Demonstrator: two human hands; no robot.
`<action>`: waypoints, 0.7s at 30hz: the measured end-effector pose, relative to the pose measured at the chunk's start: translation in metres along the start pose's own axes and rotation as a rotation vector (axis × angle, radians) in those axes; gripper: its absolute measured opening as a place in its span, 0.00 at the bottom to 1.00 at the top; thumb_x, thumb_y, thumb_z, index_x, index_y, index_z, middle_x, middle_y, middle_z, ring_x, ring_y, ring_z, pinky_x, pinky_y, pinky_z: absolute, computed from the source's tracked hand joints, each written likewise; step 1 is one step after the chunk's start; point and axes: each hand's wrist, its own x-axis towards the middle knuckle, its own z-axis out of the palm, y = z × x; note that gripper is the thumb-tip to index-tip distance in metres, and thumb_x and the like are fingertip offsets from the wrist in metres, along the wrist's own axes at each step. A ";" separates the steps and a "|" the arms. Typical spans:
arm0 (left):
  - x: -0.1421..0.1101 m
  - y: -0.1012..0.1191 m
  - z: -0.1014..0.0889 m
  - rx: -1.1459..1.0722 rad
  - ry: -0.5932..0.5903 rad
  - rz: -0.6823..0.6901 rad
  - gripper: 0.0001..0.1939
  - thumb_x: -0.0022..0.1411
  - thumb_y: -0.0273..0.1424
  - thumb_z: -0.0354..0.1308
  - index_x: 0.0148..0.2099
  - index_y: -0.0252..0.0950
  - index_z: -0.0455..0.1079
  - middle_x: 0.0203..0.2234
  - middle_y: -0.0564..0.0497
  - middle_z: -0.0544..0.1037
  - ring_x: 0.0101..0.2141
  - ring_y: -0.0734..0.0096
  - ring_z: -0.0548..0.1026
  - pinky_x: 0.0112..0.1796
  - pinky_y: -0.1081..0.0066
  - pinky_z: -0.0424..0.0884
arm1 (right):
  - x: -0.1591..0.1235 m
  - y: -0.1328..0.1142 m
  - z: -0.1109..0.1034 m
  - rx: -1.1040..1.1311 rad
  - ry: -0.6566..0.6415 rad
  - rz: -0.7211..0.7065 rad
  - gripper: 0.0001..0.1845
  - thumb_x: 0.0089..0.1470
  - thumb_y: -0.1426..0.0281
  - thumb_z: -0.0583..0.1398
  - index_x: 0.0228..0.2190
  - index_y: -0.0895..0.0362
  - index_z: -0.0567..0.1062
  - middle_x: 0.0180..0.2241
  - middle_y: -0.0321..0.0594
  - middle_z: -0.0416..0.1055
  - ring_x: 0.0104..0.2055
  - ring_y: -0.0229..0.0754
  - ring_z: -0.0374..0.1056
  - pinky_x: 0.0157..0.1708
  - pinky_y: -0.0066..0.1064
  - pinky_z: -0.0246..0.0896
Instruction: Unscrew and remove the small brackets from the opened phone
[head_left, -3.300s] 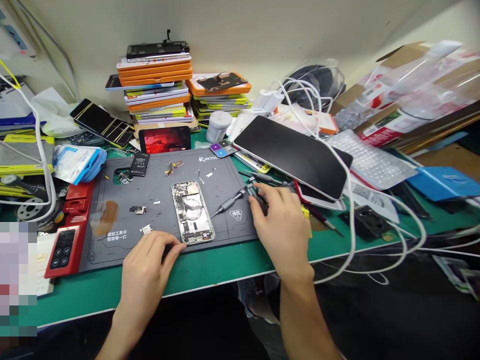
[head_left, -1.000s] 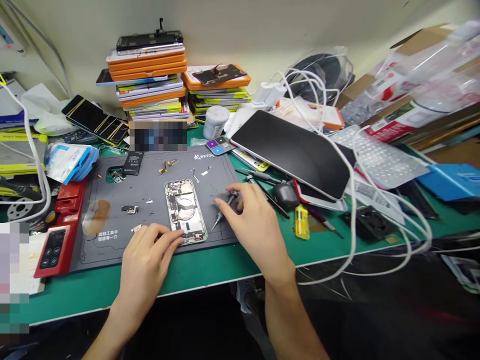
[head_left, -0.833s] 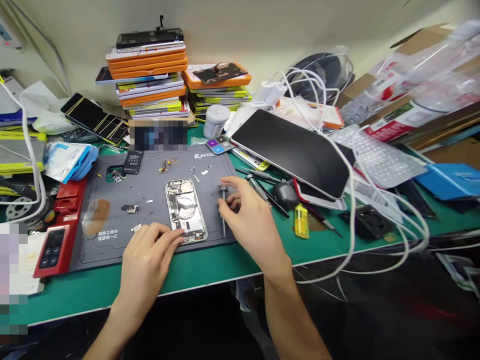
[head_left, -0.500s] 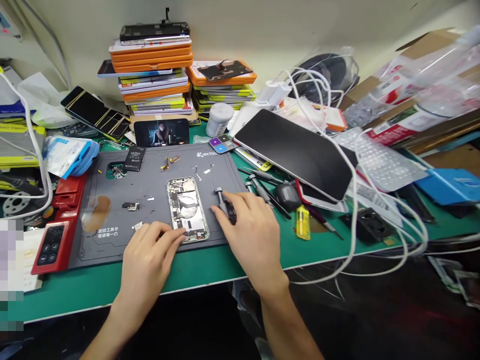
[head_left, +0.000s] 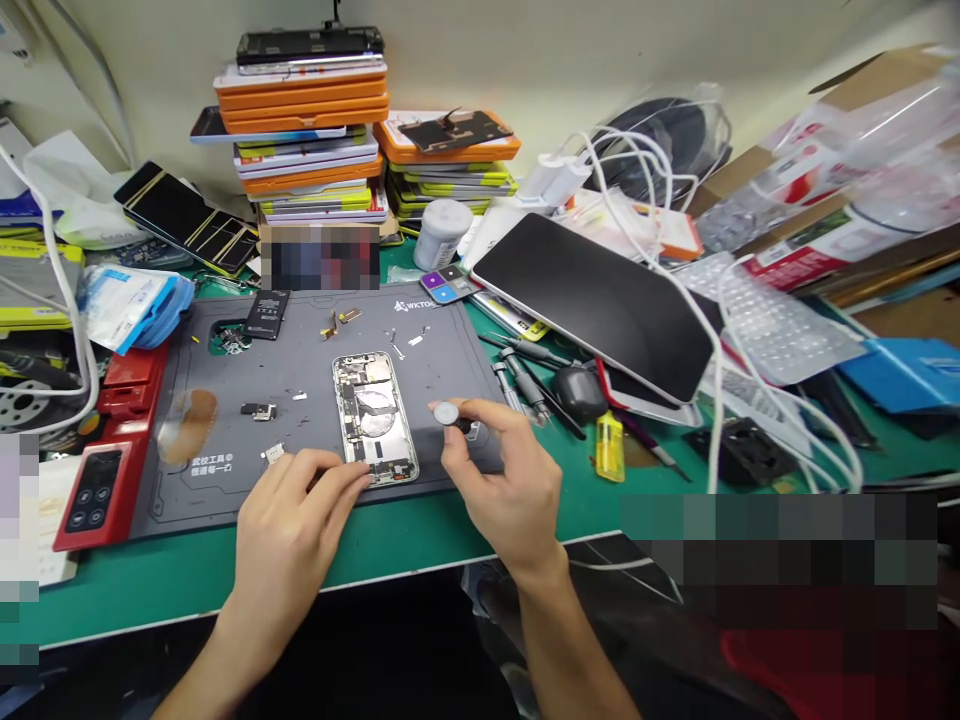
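Gray mat (head_left: pixel 442 350) under the left hand's (head_left: pixel 289 520) fingers, bent over the near edge of the opened phone (head_left: pixel 401 440), grip unclear, parts inside, jar (head_left: pixel 442 240) beyond the right hand (head_left: pixel 514 480), which grips a screwdriver (head_left: pixel 446 412), cap now facing up, previously side-on.

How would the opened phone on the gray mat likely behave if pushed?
The opened phone would probably move as one stiff piece, given its rigid-looking frame. Lying flat on the gray mat, it should slide rather than tip or roll. Its uncovered internal parts look fragile if pressed.
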 end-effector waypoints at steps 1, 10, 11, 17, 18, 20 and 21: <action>0.000 0.000 0.000 -0.001 -0.003 -0.001 0.05 0.78 0.27 0.62 0.52 0.39 0.78 0.41 0.51 0.82 0.38 0.68 0.78 0.41 0.65 0.70 | 0.000 0.000 0.000 0.000 -0.002 0.002 0.11 0.70 0.72 0.62 0.52 0.50 0.76 0.45 0.40 0.85 0.46 0.46 0.83 0.46 0.41 0.81; 0.002 -0.003 0.001 -0.018 0.003 -0.008 0.05 0.78 0.28 0.62 0.52 0.40 0.78 0.40 0.51 0.82 0.39 0.66 0.79 0.43 0.64 0.70 | 0.017 -0.007 0.000 -0.271 0.023 -0.017 0.12 0.73 0.69 0.61 0.54 0.52 0.80 0.43 0.43 0.84 0.43 0.47 0.80 0.45 0.42 0.76; 0.002 -0.003 0.001 -0.020 0.006 -0.004 0.05 0.78 0.27 0.62 0.52 0.40 0.78 0.40 0.51 0.82 0.39 0.66 0.79 0.43 0.64 0.70 | 0.019 -0.007 0.000 -0.316 -0.021 0.015 0.13 0.74 0.67 0.60 0.54 0.53 0.81 0.42 0.44 0.84 0.42 0.47 0.79 0.44 0.43 0.75; 0.003 -0.004 0.001 -0.019 0.015 -0.006 0.05 0.78 0.28 0.62 0.52 0.40 0.79 0.40 0.51 0.82 0.38 0.67 0.78 0.43 0.64 0.70 | 0.021 -0.001 0.004 -0.463 -0.243 0.123 0.14 0.74 0.63 0.59 0.48 0.55 0.83 0.43 0.47 0.81 0.44 0.52 0.75 0.38 0.41 0.69; 0.003 -0.004 0.001 -0.019 0.015 -0.005 0.05 0.78 0.28 0.62 0.52 0.40 0.79 0.40 0.51 0.82 0.38 0.67 0.78 0.43 0.64 0.70 | 0.021 0.002 0.004 -0.458 -0.241 0.131 0.15 0.74 0.61 0.59 0.48 0.54 0.83 0.44 0.47 0.81 0.45 0.52 0.74 0.39 0.42 0.69; 0.002 -0.004 0.001 -0.020 0.014 -0.004 0.05 0.78 0.28 0.62 0.52 0.40 0.79 0.40 0.51 0.82 0.39 0.67 0.79 0.44 0.64 0.70 | 0.022 0.009 0.000 -0.437 -0.208 0.139 0.17 0.75 0.58 0.57 0.49 0.54 0.83 0.45 0.48 0.82 0.46 0.52 0.75 0.41 0.42 0.69; 0.002 -0.004 0.001 -0.019 0.015 -0.002 0.05 0.78 0.28 0.62 0.52 0.40 0.78 0.40 0.51 0.82 0.39 0.66 0.79 0.44 0.64 0.70 | 0.024 0.014 -0.004 -0.432 -0.178 0.147 0.19 0.75 0.57 0.57 0.49 0.54 0.83 0.45 0.48 0.82 0.47 0.53 0.75 0.42 0.42 0.68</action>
